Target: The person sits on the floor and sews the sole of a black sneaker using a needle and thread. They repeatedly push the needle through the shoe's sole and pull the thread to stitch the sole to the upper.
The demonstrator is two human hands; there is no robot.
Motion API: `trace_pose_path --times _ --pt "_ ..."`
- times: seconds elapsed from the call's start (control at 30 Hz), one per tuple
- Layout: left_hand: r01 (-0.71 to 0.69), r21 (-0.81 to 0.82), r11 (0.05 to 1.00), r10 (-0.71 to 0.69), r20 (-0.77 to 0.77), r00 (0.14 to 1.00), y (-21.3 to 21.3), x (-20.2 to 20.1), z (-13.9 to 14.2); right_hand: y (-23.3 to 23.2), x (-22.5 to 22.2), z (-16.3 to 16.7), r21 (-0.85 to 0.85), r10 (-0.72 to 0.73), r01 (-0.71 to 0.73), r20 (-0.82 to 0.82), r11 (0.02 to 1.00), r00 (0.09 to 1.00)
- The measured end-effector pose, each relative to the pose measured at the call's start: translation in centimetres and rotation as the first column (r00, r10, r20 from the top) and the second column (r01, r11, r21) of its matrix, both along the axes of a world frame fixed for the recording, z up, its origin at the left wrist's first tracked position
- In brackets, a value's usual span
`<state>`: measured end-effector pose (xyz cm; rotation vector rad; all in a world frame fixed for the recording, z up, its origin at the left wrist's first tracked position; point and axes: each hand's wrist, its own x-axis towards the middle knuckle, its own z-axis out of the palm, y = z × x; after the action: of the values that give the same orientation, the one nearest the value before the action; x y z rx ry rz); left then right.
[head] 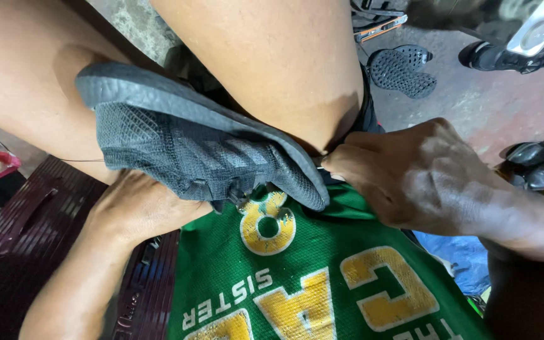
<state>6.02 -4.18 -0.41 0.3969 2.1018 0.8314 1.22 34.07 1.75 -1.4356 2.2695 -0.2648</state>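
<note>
Here, left hand (pixel 136 208) inside black shoe (pixel 203 151), seemingly.

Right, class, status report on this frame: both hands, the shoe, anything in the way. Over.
Left hand grips the dark grey mesh sports shoe from below. Right hand pinches at its toe edge. Shoe sole-up between bare knees, over green jersey. Nothing blocking.
</note>
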Motion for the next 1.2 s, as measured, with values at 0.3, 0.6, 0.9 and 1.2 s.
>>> trace_pose_path --times 0.3,0.6,0.9,1.2 --pt "-0.074 0.029 0.997 0.072 0.075 0.995 -0.2 0.3 -0.6 -3.8 2.1 1.0 0.020 -0.317 0.370 0.564 0.929 0.763" --pt "-0.159 0.301 0.940 0.154 0.039 0.987 -1.9 2.0 -2.5 -3.1 -0.6 0.5 0.293 -0.195 0.042 0.513 0.955 0.836" --pt "-0.121 0.269 0.955 0.138 -0.044 0.990 -1.3 2.7 -2.6 -3.0 2.9 -0.3 0.171 -0.274 0.218 0.487 0.961 0.829" --pt "-0.235 0.341 0.910 0.226 0.066 0.972 0.0 0.8 -0.8 -6.3 2.7 0.6 -0.142 -0.368 0.500 0.514 0.855 0.775"
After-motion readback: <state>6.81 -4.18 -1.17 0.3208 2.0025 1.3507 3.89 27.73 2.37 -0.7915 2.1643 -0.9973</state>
